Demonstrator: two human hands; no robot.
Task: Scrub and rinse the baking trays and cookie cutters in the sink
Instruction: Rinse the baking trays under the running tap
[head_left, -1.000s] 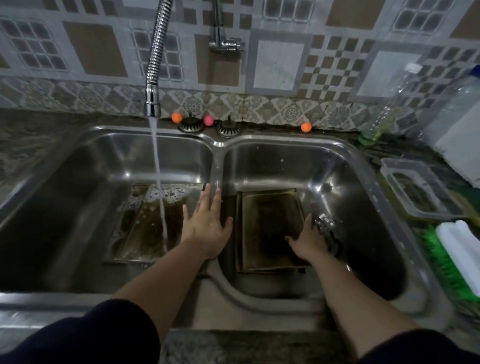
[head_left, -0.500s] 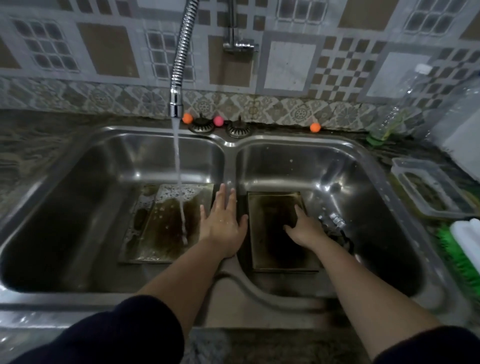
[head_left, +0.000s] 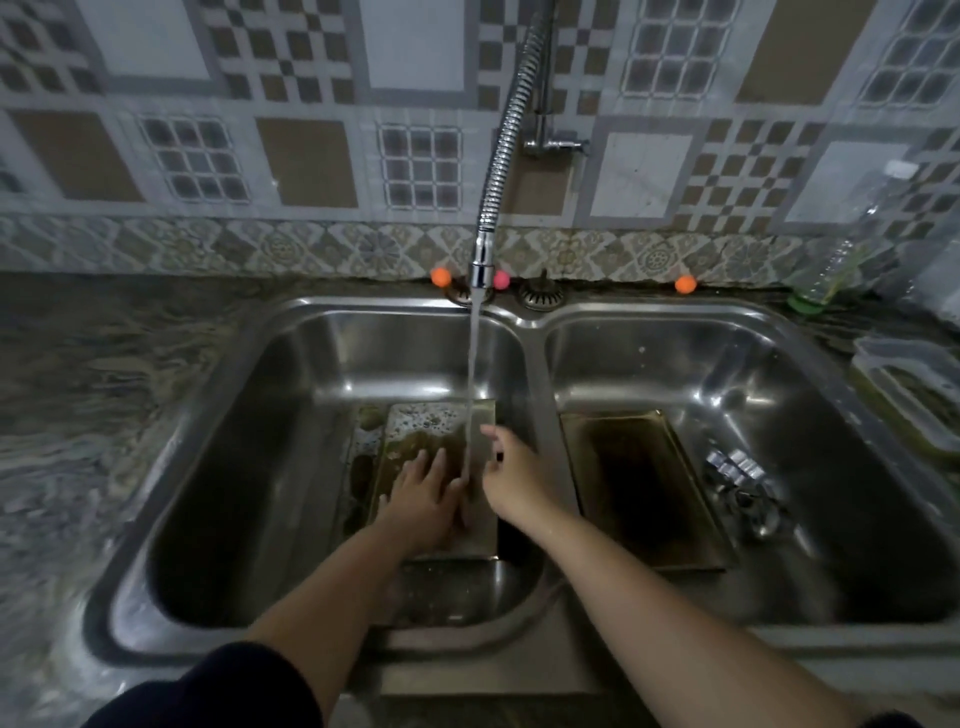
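Both hands now over the left basin — left hand (head_left: 422, 493) off the divider and down onto the soapy baking tray (head_left: 415, 447), right hand (head_left: 511, 478) lifted away from the other tray and brought across beside the water stream (head_left: 471, 395). Faucet hose (head_left: 506, 140) swung nearer the divider than half a second ago.

Left hand flat on the tray, fingers straight and spread, palm down, thumb side touching the stream. Right hand just right of the stream, fingers loosely bent, index tip at the water's edge, holding nothing visible. Wrists close together, the falling water between them.

Soapy tray under the left palm, on the floor of the left basin (head_left: 249, 467), suds on its far end beyond the fingertips. Second baking tray (head_left: 639, 483) well to the right of the right hand, flat in the right basin (head_left: 841, 493), dark and grimy. Metal cookie cutters (head_left: 737, 467) further right again, heaped just beside that tray's right edge.

Far right of both hands, on the counter — a clear plastic container (head_left: 904, 395) and, behind it, an empty plastic bottle (head_left: 831, 260). Beyond the fingertips, along the sink's back rim, three small balls, two orange (head_left: 440, 277) and one pink (head_left: 502, 280).
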